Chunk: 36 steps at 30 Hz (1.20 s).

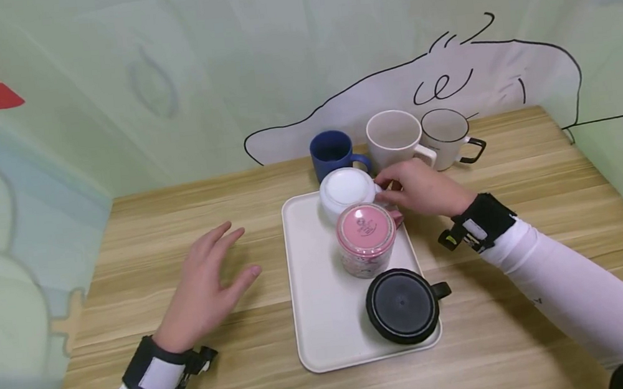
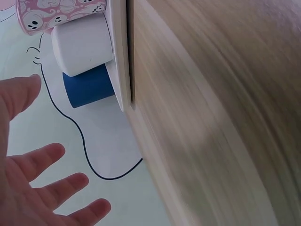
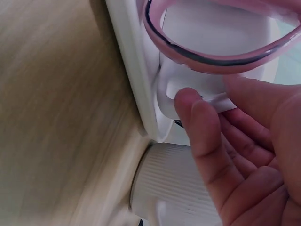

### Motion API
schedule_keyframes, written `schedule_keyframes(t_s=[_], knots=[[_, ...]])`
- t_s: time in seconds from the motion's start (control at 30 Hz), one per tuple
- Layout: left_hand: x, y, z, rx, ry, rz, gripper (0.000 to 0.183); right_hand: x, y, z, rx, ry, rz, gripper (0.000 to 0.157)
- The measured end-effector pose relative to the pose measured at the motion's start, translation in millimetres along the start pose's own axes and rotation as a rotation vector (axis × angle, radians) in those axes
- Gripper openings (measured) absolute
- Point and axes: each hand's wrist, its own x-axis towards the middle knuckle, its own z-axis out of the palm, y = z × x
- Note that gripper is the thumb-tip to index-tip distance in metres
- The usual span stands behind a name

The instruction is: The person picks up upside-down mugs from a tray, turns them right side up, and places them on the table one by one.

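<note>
An upside-down white mug (image 1: 346,186) sits at the far end of the cream tray (image 1: 324,325). My right hand (image 1: 422,187) pinches its handle (image 3: 165,100) between thumb and fingers. Just nearer stands a pink patterned mug (image 1: 365,230), also bottom up; its pink handle (image 3: 202,60) partly covers the white mug in the right wrist view. At the tray's near right corner is a black mug (image 1: 403,306), its handle jutting past the edge. My left hand (image 1: 202,286) hovers over the table left of the tray, fingers spread and holding nothing.
Behind the tray, a blue mug (image 1: 331,149), a larger white mug (image 1: 394,133) and a pale mug with a dark rim and black handle (image 1: 445,134) stand upright in a row. A printed cloth (image 1: 195,93) hangs behind the wooden table (image 1: 179,226).
</note>
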Motion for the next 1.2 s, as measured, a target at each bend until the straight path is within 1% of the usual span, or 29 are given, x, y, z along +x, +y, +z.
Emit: schedule_keyframes(t_s=[0.2,0.37,0.5,0.73,0.87,1.03,1.2], knots=[[1.0,2.7,3.0,-0.005,-0.017,-0.009,0.066,-0.3,2.7,1.8,0.01,0.004,-0.032,0.013],[1.8,3.8,4.6,-0.019,-0.006,-0.009,0.065,0.0,2.2,2.2,-0.013,0.017,-0.054,0.013],[2.7,4.3,5.4,-0.024,0.005,-0.004,0.065,0.7,-0.6,1.1,-0.031,0.044,-0.086,0.014],[3.2,5.0,4.7,-0.03,-0.004,-0.01,0.065,3.3,-5.4,-1.3,-0.066,0.11,-0.158,0.014],[3.9,5.7,3.6,-0.034,0.002,-0.006,0.065,5.2,-10.0,-5.6,-0.076,0.147,-0.188,0.013],[6.5,8.7,2.3,-0.045,0.02,0.003,0.062,7.1,-17.2,-11.7,-0.037,0.164,-0.186,0.015],[13.2,13.8,1.8,-0.066,0.037,0.005,0.06,8.8,-24.6,-17.2,0.023,0.225,-0.202,0.017]])
